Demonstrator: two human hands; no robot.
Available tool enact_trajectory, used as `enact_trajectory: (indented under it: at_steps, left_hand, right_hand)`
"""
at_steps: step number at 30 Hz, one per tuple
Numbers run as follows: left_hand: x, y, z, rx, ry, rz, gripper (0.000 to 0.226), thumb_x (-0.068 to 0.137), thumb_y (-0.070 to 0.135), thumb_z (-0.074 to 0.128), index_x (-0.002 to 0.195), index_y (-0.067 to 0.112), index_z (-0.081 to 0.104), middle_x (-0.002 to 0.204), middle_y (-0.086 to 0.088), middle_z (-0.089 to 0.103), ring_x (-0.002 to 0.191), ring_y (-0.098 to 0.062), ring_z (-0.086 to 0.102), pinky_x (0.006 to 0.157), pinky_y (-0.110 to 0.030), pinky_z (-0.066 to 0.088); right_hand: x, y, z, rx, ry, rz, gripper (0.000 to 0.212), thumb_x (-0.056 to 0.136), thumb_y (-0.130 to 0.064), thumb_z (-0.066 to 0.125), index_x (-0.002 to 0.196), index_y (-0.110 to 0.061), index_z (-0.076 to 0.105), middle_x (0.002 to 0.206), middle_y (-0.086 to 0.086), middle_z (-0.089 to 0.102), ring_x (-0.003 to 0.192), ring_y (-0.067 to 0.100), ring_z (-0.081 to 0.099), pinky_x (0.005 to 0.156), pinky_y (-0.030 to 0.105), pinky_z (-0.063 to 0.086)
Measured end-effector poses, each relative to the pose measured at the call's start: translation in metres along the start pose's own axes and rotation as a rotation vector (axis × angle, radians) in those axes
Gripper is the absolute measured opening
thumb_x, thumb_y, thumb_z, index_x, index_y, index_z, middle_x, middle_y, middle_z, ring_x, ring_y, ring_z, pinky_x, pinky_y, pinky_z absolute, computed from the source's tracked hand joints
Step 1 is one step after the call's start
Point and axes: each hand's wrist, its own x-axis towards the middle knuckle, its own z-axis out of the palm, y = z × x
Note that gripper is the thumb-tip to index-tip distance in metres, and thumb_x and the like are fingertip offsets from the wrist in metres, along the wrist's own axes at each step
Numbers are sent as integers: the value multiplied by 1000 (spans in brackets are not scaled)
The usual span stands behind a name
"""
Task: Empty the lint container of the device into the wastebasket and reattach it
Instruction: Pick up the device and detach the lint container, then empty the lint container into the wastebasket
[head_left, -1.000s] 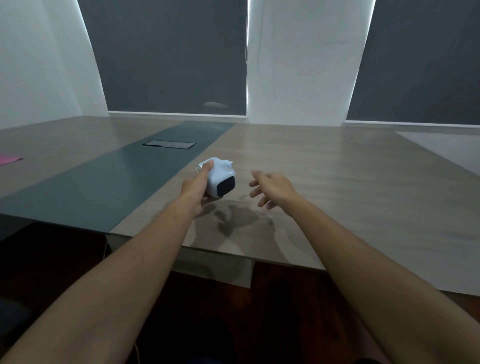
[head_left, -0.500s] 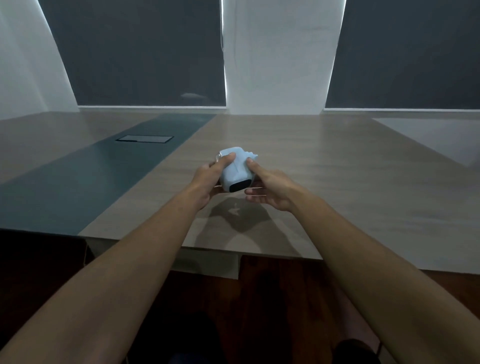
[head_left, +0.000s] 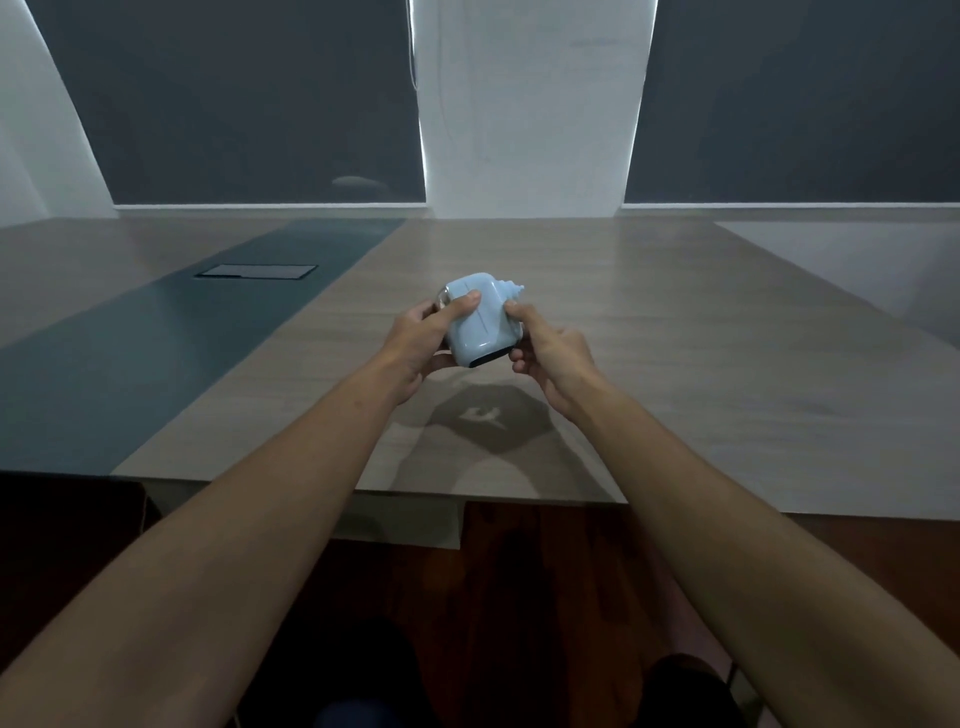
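A small pale blue device (head_left: 480, 325) with a dark panel at its near lower end is held just above the wooden table (head_left: 675, 364), between both hands. My left hand (head_left: 421, 343) grips its left side, thumb across the top, where a clear part shows at the far left edge. My right hand (head_left: 553, 351) grips its right side with thumb and fingers. No wastebasket is in view.
A dark teal strip (head_left: 156, 353) runs along the table's left part, with a flush rectangular hatch (head_left: 257, 271) in it. The table's near edge lies below my forearms. Dark window blinds and a white wall column stand behind the table.
My right hand, open and apart from the device a second ago, has closed on its right side. The device has been lifted slightly and turned, now held by both hands.
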Motion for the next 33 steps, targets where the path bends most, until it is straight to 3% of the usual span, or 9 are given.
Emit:
enact_trajectory:
  at_steps: [3,7,10,13,15,18,24,29,33]
  left_hand:
    - [2,1,2,20,1,12,38,82,34,73,113,15,65,111,-8,70,93,-24,69,68,-35,61]
    - [2,-2,-2,89,15,38,60,71,33,82,121,7,62,120,-12,69,97,-24,70,75,-40,61]
    - [-1,-6,-3,176,71,75,60,63,29,88,112,12,60,115,-13,69,93,-22,68,82,-46,60]
    - [-2,-10,-1,298,129,118,69,52,31,92,110,15,57,108,-11,67,90,-22,66,79,-40,59]
    - [-3,-13,2,334,157,140,67,58,20,91,112,14,53,97,-3,62,82,-15,61,76,-31,55]
    - [-5,-18,5,364,169,136,66,62,11,89,117,12,51,88,1,57,77,-15,57,78,-33,53]
    - [-9,-20,5,436,201,91,74,61,19,90,123,11,51,111,-9,61,93,-22,59,92,-40,53]
    - [-20,6,23,657,287,136,93,56,63,77,134,21,49,137,-4,54,120,-27,59,101,-41,47]
    - [-35,30,63,754,259,307,69,75,52,70,132,17,54,140,-5,53,128,-25,52,104,-34,40]
  right_hand:
    - [0,-5,-9,65,49,-24,27,76,-27,75,79,-1,68,61,4,53,50,15,45,50,27,41]
    - [2,-11,-34,130,84,-17,17,79,-16,72,78,-4,60,67,7,48,49,16,44,47,26,40]
    - [4,-9,-52,63,92,-8,22,80,-15,71,94,0,64,78,10,59,57,20,58,56,27,53]
    - [3,-5,-68,48,76,-18,18,81,-9,73,95,-3,63,92,15,68,74,28,71,66,31,60]
    - [2,-3,-78,28,64,-31,25,79,-5,76,100,-4,62,102,18,70,85,32,74,66,31,62]
    - [-6,-5,-92,-4,-7,-49,40,74,0,81,108,-2,62,107,19,70,90,32,74,67,31,63]
    - [-25,-17,-110,-79,-73,-64,48,68,-2,86,110,-2,63,115,20,68,98,35,74,90,46,58]
    - [-51,-36,-124,-111,-48,-92,44,74,-5,83,113,-1,61,113,21,67,97,38,74,83,45,61]
    - [-76,-53,-147,-145,31,-128,51,74,-12,85,117,0,59,116,25,67,90,37,75,79,44,62]
